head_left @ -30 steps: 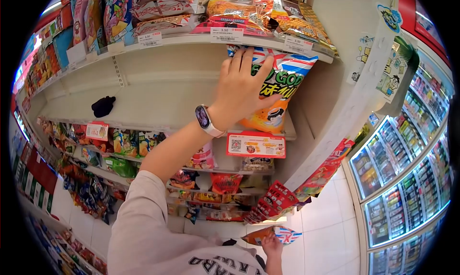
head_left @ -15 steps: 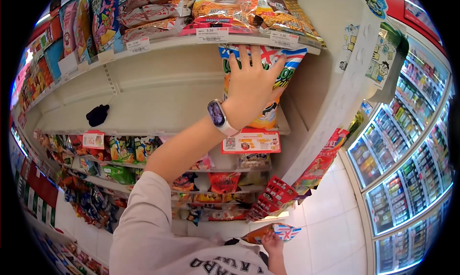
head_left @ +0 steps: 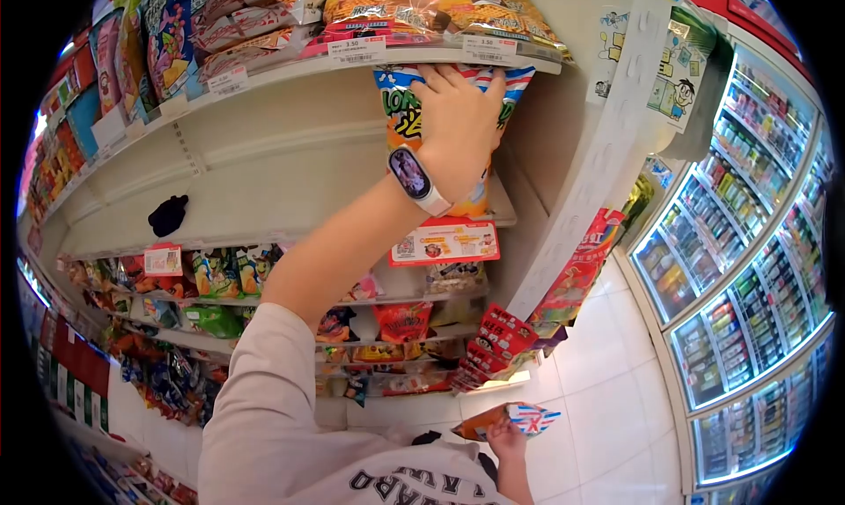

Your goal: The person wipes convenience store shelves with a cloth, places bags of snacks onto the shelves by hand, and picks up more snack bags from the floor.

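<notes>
A blue, white and orange snack bag [head_left: 401, 109] stands upright at the right end of the middle shelf, just under the shelf above. My left hand [head_left: 459, 109], with a watch [head_left: 411, 172] on its wrist, lies over the bag's upper front, fingers drawn in on it and thumb to the right. Low down, near my body, my right hand [head_left: 506, 439] grips a similar snack bag [head_left: 532, 419] lying sideways. Part of that bag is hidden behind the fingers.
A dark cloth-like item [head_left: 167, 214] lies at the shelf's left. Packaged snacks [head_left: 378, 12] fill the shelf above, and lower shelves hold several more bags [head_left: 403, 320]. A red card [head_left: 444, 243] juts from the shelf edge. Glass-door coolers [head_left: 748, 250] line the right.
My left hand's fingers have gone from spread to closer together on the shelf bag. The view has shifted slightly, while the right hand keeps its bag.
</notes>
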A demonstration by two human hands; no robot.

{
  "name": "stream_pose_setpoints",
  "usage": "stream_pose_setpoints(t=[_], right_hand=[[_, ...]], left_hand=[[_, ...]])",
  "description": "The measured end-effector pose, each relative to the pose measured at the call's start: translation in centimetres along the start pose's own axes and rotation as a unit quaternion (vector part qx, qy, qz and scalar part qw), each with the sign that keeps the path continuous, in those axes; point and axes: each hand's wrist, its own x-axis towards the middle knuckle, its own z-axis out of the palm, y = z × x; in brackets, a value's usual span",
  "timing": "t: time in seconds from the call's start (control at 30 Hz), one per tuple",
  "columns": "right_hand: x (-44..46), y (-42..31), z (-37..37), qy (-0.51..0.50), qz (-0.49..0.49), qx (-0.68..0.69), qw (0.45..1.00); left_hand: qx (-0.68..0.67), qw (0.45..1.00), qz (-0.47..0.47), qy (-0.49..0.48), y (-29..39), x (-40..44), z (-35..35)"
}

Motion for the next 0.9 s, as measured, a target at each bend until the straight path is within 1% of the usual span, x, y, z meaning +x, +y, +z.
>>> stream_pose_setpoints(t=[0.03,0.17,0.27,0.3,0.4,0.43,0.53,0.57,0.67,0.7,0.8,0.9], right_hand=[[0.0,-0.1,-0.1,-0.001,0.001,0.000,1.000],[0.5,-0.3,-0.7,-0.012,0.005,0.003,1.000],[-0.2,-0.3,-0.4,-0.013,0.003,0.025,1.000],[-0.6,-0.2,-0.1,-0.008,-0.004,0.027,1.000],[-1.2,-0.4,-0.3,0.002,-0.016,0.033,0.999],[-0.7,-0.6,-1.0,-0.001,-0.015,0.036,0.999],[-0.6,-0.9,-2.1,-0.001,-0.018,0.033,0.999],[-0.7,-1.0,-2.3,-0.001,-0.021,0.029,0.999],[-0.7,-1.6,-2.9,-0.012,-0.017,0.029,0.999],[-0.4,-1.7,-3.4,-0.036,-0.012,0.029,0.999],[0.2,-1.9,-3.6,-0.028,-0.006,0.021,0.999],[-0.3,-1.5,-2.3,-0.002,-0.009,0.004,1.000]], left_hand=[[-0.004,0.999,-0.010,-0.038,0.2,0.3,-0.4],[0.070,0.997,-0.038,0.002,1.3,1.4,1.6],[-0.029,0.989,-0.015,-0.142,0.2,3.5,1.6],[-0.012,0.992,-0.009,-0.123,0.3,3.7,1.6],[0.014,0.999,-0.022,-0.024,0.9,2.1,1.5],[0.036,0.998,-0.012,0.042,0.8,1.5,2.4],[-0.014,0.973,0.083,0.214,-0.9,-0.5,3.5],[-0.051,0.972,0.104,0.203,-1.4,-1.4,3.3],[-0.084,0.964,0.189,0.164,-2.7,-4.5,3.1],[-0.082,0.971,0.190,0.119,-3.1,-5.5,2.8],[-0.072,0.969,0.217,0.094,-4.6,-6.6,3.9],[-0.074,0.971,0.215,0.079,-5.2,-6.3,4.1]])
